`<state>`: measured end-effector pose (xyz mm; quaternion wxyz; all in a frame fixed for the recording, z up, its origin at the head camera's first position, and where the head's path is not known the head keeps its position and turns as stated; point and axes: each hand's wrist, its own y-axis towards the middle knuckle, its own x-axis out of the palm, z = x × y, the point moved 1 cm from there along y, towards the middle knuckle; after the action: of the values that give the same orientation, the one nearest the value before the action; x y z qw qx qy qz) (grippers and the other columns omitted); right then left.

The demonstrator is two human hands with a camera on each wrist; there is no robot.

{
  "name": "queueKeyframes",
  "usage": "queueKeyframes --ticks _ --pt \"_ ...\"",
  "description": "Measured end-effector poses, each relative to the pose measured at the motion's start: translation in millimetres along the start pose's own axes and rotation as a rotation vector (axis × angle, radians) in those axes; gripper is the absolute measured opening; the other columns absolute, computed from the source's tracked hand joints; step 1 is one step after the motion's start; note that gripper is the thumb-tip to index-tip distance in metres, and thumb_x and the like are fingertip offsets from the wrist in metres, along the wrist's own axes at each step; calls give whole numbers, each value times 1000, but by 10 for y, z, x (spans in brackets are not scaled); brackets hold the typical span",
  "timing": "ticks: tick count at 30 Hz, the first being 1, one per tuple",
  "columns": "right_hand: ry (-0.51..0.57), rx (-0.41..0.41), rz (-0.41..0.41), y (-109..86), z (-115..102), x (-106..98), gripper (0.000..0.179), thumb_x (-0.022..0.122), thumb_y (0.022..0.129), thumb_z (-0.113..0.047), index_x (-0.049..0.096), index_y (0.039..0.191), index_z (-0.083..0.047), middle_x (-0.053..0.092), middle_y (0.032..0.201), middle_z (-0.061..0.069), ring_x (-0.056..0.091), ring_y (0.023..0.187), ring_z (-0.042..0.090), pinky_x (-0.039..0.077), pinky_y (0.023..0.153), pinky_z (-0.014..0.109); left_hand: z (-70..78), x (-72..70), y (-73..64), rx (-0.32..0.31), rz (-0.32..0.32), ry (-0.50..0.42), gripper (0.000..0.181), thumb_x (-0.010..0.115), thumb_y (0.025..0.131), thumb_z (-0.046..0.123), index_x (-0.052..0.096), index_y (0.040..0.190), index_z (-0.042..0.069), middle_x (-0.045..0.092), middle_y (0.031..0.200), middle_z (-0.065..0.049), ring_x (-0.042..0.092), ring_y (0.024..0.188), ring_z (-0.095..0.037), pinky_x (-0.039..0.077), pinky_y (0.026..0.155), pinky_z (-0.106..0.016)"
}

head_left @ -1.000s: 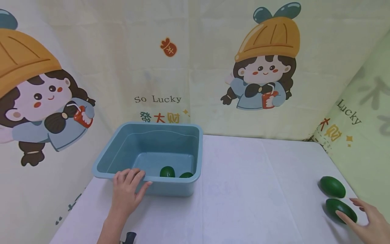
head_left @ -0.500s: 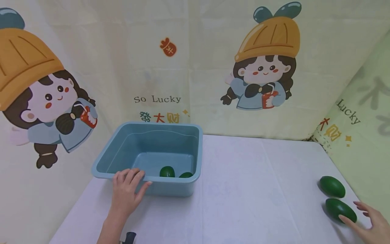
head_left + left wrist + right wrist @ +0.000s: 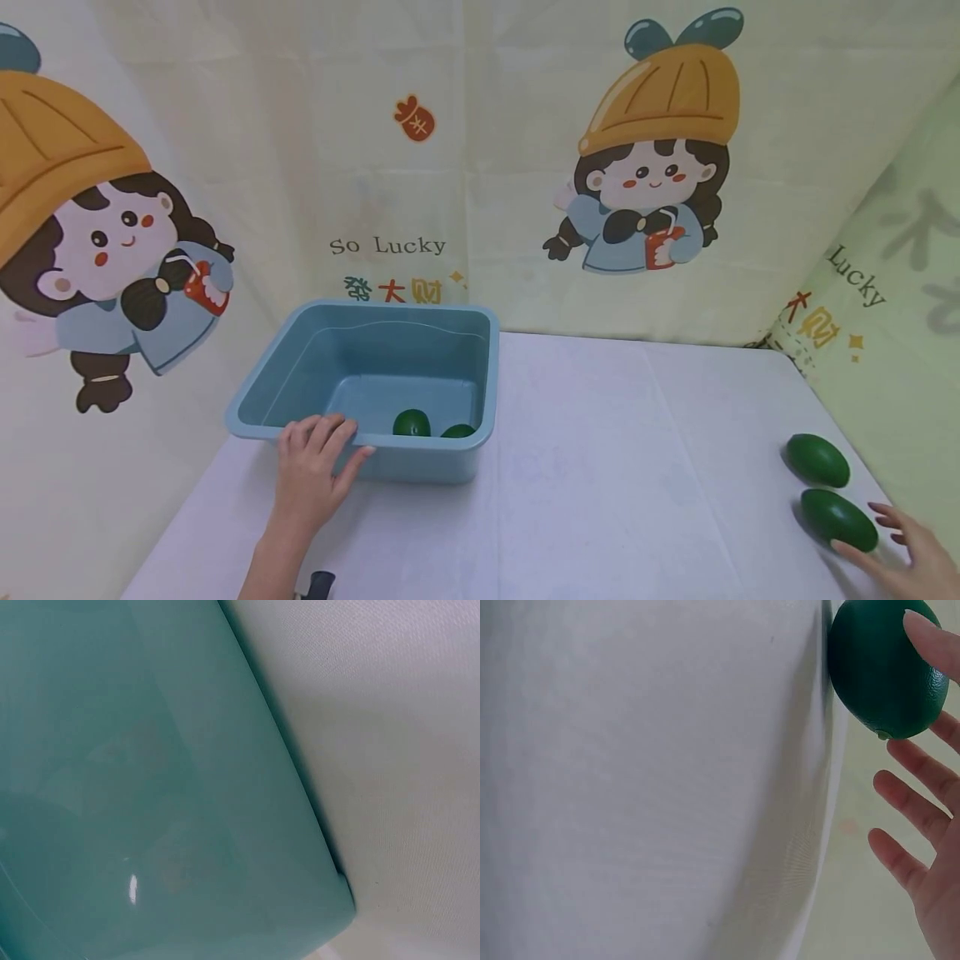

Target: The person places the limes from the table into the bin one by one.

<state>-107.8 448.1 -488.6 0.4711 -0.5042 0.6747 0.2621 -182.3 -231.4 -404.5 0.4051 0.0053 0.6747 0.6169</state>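
Note:
My left hand (image 3: 315, 467) hooks its fingers over the near rim of a blue plastic basin (image 3: 420, 321), thumb along the outer wall. Only the basin's smooth wall (image 3: 172, 772) and the white cloth show in the left wrist view. Inside the basin lie two dark green oval fruits (image 3: 412, 422), partly hidden by the rim. At the table's right edge, two more such fruits lie close together, the far one (image 3: 817, 460) behind the near one (image 3: 838, 520). My right hand (image 3: 915, 554) is beside the near fruit (image 3: 885, 671), thumb tip overlapping it, fingers straight and spread.
A white cloth (image 3: 600, 467) covers the table. Printed fabric (image 3: 510, 167) hangs behind it, and a green fabric side (image 3: 900, 375) rises past the right edge. A small dark object (image 3: 321, 585) sits by my left wrist.
My right hand has drawn slightly right and down, its thumb sliding off the near fruit's top towards its lower edge. The left hand, basin and fruits stay where they were.

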Motion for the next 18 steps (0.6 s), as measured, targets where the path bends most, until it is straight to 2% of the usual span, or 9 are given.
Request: queueKeyframes --ticks 4,11,13,18 --pt "5 -5 -26 21 26 3 91 65 81 -46 20 128 18 27 115 41 33 98 53 35 75 62 2 -2 9 2 5 2 50 41 93 50 60 91 3 56 90 -14 44 84 -34 28 74 -50" --pt "-32 39 -157 46 25 -27 96 60 83 -50 14 127 21 25 113 44 33 98 56 36 79 61 4 -1 18 2 5 2 50 41 93 50 60 92 4 56 90 -14 44 84 -34 28 75 -50" --pt "-37 3 -146 59 37 -21 94 61 83 -49 16 126 22 27 111 44 34 97 56 36 77 61 3 2 18 2 3 1 50 41 93 50 60 92 3 56 90 -14 44 84 -34 28 74 -49" --pt "-39 -25 -115 91 91 26 94 61 83 -49 16 128 20 28 111 43 32 99 55 35 75 63 -2 5 16 1 3 0 51 41 93 50 61 91 3 56 90 -14 44 84 -34 28 74 -49"
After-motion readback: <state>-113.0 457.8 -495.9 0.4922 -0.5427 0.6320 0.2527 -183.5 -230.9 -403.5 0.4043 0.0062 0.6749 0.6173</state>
